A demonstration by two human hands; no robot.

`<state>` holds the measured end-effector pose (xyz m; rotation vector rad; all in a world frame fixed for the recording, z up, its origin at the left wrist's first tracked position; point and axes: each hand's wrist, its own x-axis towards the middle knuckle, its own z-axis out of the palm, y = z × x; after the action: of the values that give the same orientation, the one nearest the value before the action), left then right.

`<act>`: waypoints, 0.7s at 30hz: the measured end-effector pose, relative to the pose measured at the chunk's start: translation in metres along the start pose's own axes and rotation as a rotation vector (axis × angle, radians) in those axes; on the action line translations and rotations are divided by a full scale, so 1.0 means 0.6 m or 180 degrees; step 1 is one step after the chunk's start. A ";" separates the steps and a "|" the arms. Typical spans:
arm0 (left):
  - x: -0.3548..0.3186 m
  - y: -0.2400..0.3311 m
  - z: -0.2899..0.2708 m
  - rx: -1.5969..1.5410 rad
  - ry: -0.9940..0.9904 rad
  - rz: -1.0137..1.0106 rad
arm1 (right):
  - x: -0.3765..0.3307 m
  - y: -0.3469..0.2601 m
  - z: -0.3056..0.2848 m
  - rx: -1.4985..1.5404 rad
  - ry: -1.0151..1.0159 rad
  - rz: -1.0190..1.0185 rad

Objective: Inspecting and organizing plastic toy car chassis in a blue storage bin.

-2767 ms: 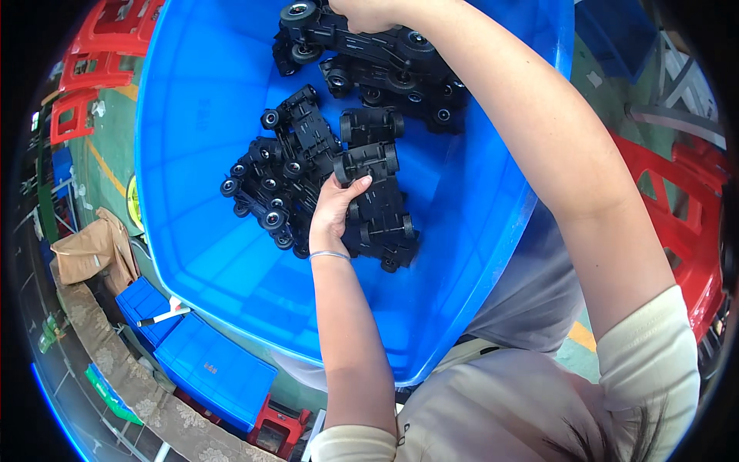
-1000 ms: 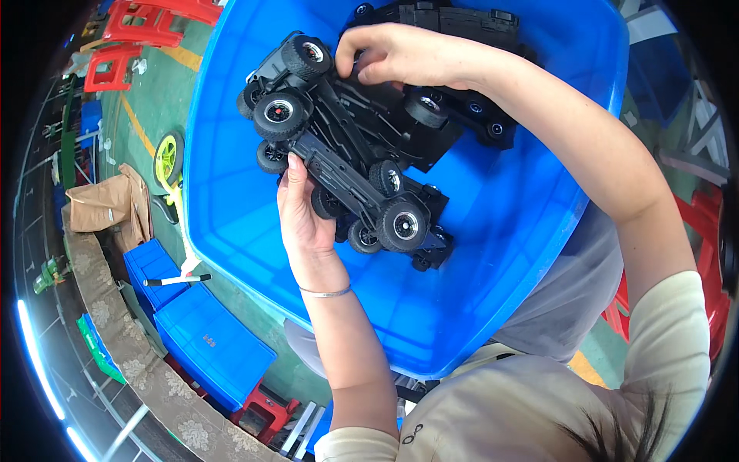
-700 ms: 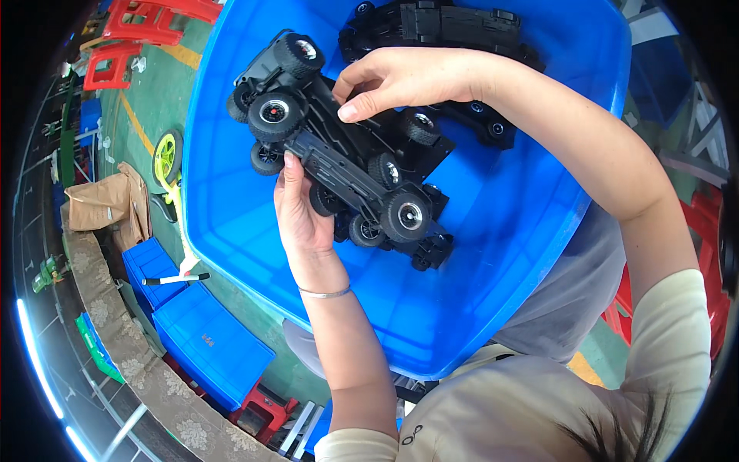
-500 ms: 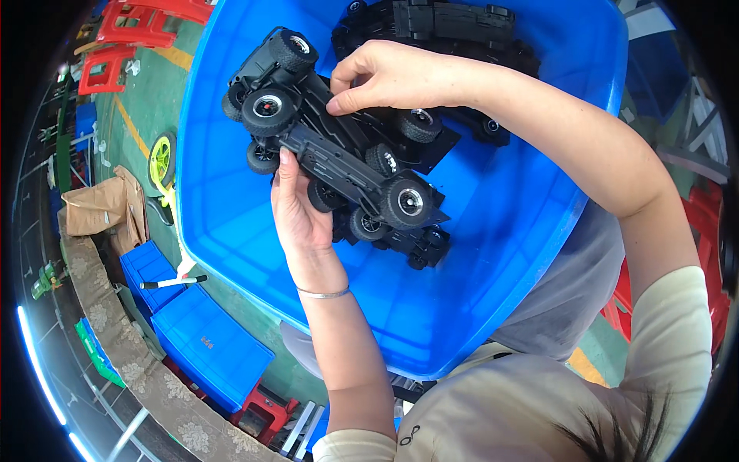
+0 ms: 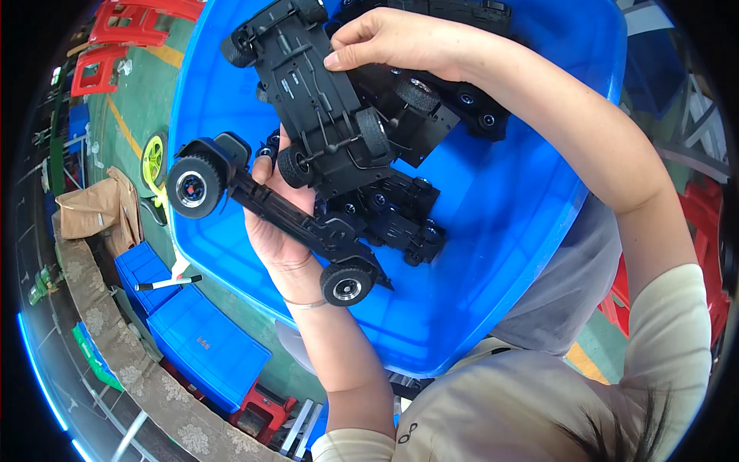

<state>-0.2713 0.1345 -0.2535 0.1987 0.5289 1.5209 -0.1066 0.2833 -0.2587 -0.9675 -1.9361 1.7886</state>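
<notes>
My left hand (image 5: 271,240) is closed round a black toy car chassis (image 5: 286,214) with chunky tyres and silver hubs, held on edge over a big blue tub (image 5: 493,254). A finger of that hand also reaches up behind a second toy car chassis (image 5: 304,92), whose flat underside faces me. The thumb and fingers of my right hand (image 5: 377,40) pinch this second chassis by its right edge. Right beside it, another wheeled chassis (image 5: 423,127) lies partly covered. Further chassis (image 5: 404,212) rest on the tub floor below.
More black chassis (image 5: 485,104) crowd the tub's far side. Left of the tub are a yellow-green wheel (image 5: 154,158), a brown paper bag (image 5: 92,208) and a blue lidded box (image 5: 208,346). Red plastic stools (image 5: 131,23) stand at far left.
The two chassis have come apart. The one in my left hand has tipped down and toward the left, while the other has turned its flat underside into view. My right hand has risen slightly.
</notes>
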 end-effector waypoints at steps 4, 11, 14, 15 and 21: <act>0.000 -0.002 0.009 -0.0288 0.0059 -0.0051 | -0.001 0.000 0.002 -0.0011 0.0072 0.0050; -0.001 -0.004 0.012 -0.0220 0.0113 -0.0065 | 0.003 0.006 0.000 -0.0136 -0.0007 0.0018; 0.001 -0.006 0.011 -0.0279 0.0210 -0.0113 | 0.004 0.015 0.005 -0.0073 0.0228 -0.0094; 0.002 -0.007 0.008 -0.0233 0.0172 -0.0116 | 0.008 0.022 0.007 -0.0080 0.0334 -0.0151; -0.005 0.010 -0.030 0.0321 0.0305 -0.0307 | -0.007 -0.007 -0.004 -0.0258 -0.0224 0.0104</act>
<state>-0.2843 0.1281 -0.2658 0.1763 0.6829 1.4162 -0.1031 0.2822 -0.2535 -0.9800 -2.0613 1.7972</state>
